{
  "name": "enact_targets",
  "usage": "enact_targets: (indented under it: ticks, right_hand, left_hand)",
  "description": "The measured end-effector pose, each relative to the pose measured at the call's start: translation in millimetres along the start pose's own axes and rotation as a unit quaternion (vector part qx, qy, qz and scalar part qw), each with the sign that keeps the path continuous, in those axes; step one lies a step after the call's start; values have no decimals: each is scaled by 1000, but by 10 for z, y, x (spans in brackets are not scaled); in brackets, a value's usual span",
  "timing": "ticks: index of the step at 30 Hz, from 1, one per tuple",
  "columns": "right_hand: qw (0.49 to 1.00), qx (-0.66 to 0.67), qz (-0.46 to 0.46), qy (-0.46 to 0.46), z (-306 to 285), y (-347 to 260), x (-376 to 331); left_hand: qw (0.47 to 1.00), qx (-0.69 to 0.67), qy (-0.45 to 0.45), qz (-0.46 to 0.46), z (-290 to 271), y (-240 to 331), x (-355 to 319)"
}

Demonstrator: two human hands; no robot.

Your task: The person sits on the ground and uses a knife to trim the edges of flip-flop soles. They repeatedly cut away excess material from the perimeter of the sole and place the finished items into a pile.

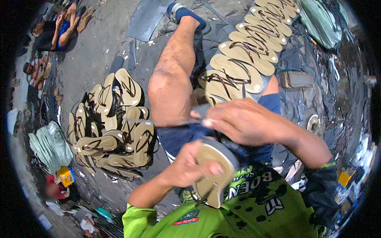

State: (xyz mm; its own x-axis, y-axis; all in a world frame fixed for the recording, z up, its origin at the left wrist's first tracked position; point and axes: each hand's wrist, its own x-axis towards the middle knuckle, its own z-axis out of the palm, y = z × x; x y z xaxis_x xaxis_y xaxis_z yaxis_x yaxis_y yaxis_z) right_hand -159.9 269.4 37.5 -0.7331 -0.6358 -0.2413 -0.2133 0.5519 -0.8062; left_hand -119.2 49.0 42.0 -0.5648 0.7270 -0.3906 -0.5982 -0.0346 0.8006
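Note:
My left hand (184,166) is closed around a tan flip-flop (209,152) with a dark sole edge, its thumb pressed on the footbed. The sandal is tilted in front of my green shirt, toe strap toward me. Just beyond it, my right hand (244,121) grips what looks like a knife (166,121). Its thin blade is blurred by motion and points left across my bare thigh, apart from the sandal. A long overlapping row of finished-looking tan flip-flops (232,67) with brown straps runs away at the far right.
To the left lies a loose heap of similar flip-flops (97,146). Dark rubber scraps and a grey sheet (147,20) lie on the floor. A brick-like block (297,79) sits at right. Pale green bundles (50,146) and a yellow box (66,176) stand at left, near other people.

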Motion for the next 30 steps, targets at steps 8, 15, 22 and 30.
enact_targets:
  ticks: [8,15,22,30]
  right_hand:
    - [833,425,60,350,122,5,-545]
    - [909,135,3,395,822,-150,-1008]
    - [897,-45,-23,438,1147,-205,-1044]
    - [913,-63,20,402,1068,-199,-1026]
  left_hand:
    - [897,51,327,292,-394,745,-329]
    - [883,-218,308,278,24,-44,-376]
    - [836,-444,242,214,442,-55,54]
    - [865,-390,269,166,489,-259,23]
